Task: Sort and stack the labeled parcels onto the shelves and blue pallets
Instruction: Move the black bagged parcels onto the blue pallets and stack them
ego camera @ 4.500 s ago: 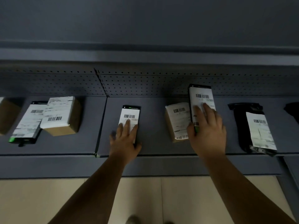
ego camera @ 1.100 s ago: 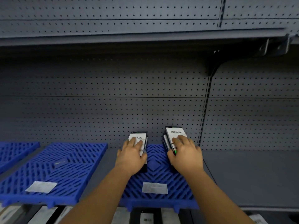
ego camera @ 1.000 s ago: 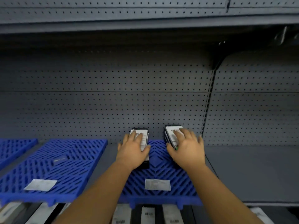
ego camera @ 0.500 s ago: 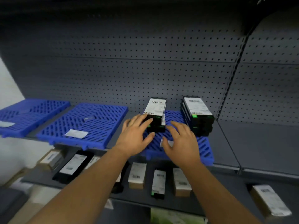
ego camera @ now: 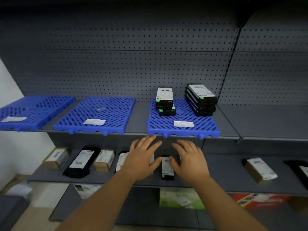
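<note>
Grey pegboard shelving [ego camera: 116,67]. Upper shelf: three blue pallets [ego camera: 183,129]; the rightmost carries two stacks of black labeled parcels [ego camera: 202,100], the right stack taller. Lower shelf [ego camera: 225,174]: brown and black labeled parcels lying flat. Left hand [ego camera: 141,160] and right hand [ego camera: 190,161]: fingers spread, holding nothing, before a black parcel [ego camera: 167,167].
</note>
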The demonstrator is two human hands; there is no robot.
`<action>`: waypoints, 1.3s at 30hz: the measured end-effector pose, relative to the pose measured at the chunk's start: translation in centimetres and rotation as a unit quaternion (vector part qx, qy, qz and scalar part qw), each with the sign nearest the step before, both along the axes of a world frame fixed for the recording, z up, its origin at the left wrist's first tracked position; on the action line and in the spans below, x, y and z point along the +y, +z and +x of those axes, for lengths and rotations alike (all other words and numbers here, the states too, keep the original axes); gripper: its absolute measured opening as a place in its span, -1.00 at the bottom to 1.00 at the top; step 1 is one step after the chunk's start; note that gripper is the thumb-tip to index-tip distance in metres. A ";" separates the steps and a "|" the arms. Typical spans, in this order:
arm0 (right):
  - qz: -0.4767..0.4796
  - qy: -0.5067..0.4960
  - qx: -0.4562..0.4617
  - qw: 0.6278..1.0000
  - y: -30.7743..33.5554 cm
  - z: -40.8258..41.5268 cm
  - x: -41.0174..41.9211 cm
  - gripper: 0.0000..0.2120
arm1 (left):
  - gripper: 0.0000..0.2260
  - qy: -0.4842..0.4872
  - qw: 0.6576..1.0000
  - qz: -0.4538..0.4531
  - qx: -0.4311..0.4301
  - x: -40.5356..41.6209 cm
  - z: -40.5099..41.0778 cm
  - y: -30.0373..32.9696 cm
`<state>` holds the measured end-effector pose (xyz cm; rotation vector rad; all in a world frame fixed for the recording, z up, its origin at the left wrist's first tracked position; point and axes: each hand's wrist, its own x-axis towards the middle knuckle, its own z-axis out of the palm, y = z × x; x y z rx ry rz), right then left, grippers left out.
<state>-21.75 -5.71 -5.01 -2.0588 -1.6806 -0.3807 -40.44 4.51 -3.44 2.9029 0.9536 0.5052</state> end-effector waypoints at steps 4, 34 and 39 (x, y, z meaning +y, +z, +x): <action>-0.048 -0.008 0.006 0.999 -3.1 -4.4 -1.6 -0.48 | -0.39 0.003 0.998 -0.040 0.050 -1.4 -4.2 -3.4; -0.236 -0.043 0.105 0.965 -27.2 1.2 9.2 -0.45 | -0.33 0.055 0.968 -0.195 0.146 8.3 2.5 -26.9; -0.284 -0.073 0.113 0.949 -31.8 3.2 13.6 -0.42 | -0.35 0.048 0.971 -0.196 0.124 11.0 4.3 -30.9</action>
